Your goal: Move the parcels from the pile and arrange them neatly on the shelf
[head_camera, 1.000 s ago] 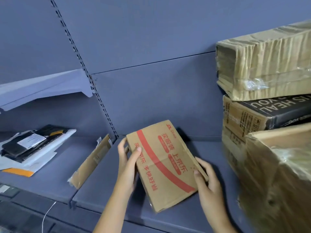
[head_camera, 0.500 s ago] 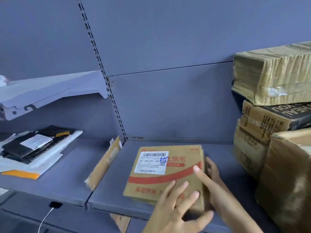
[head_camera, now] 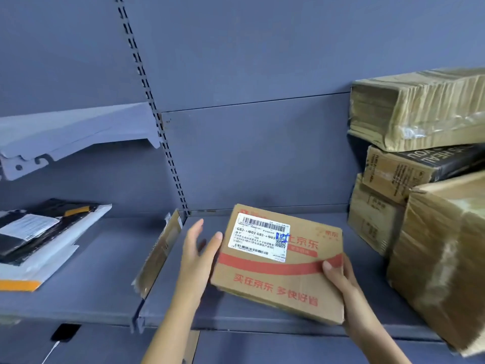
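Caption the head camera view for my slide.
Right hand grips a striped parcel at the grey shelf; left hand touches it.

Single head-worn wide-angle view, close in front of the shelf, facing the grey back panel nearly square-on, pitched slightly down, slotted upright left of centre, straight lines bowed toward the edges

Tan parcel with red stripe and white barcoded label, on blue-grey shelf

Right hand grips a red-striped parcel over the shelf, left hand touching its side.
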The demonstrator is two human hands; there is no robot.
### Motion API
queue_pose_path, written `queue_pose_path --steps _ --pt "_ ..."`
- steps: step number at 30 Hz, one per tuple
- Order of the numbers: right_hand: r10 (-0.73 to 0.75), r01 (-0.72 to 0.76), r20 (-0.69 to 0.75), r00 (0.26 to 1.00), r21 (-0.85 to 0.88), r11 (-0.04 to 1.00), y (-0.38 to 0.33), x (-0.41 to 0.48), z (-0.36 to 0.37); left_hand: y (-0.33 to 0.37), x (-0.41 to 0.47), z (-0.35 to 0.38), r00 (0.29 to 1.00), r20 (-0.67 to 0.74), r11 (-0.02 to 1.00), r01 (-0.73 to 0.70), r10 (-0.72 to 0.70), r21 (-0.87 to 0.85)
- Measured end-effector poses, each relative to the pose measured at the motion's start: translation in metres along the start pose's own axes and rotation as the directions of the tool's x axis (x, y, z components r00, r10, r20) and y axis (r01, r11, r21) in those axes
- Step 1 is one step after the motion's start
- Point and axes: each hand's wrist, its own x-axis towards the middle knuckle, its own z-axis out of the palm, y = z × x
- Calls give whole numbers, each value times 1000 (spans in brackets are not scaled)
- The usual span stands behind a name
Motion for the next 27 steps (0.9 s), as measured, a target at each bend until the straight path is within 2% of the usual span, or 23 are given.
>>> queue_pose_path --steps 2,3,4,9,20,27 --pt "-31 33 46 998 -31 999 3 -4 -1 -7 4 -4 937 299 973 215 -182 -80" --pt "-49 51 52 997 -38 998 4 -6 -2 -14 1 -2 897 385 954 277 -216 -111" --pt "-60 63 52 997 -43 997 5 -7 -2 -22 -5 -1 884 412 945 299 -221 -135" --pt "-58 62 47 997 -89 994 10 -9 -4 -57 -20 -3 921 349 913 283 -173 -294" --pt "-120 122 23 992 -89 989 8 -22 1 -55 -29 -4 938 306 905 267 -165 -330" --pt "-156 156 7 988 -72 985 -5 -90 -24 -53 -86 8 930 334 873 287 -155 -394"
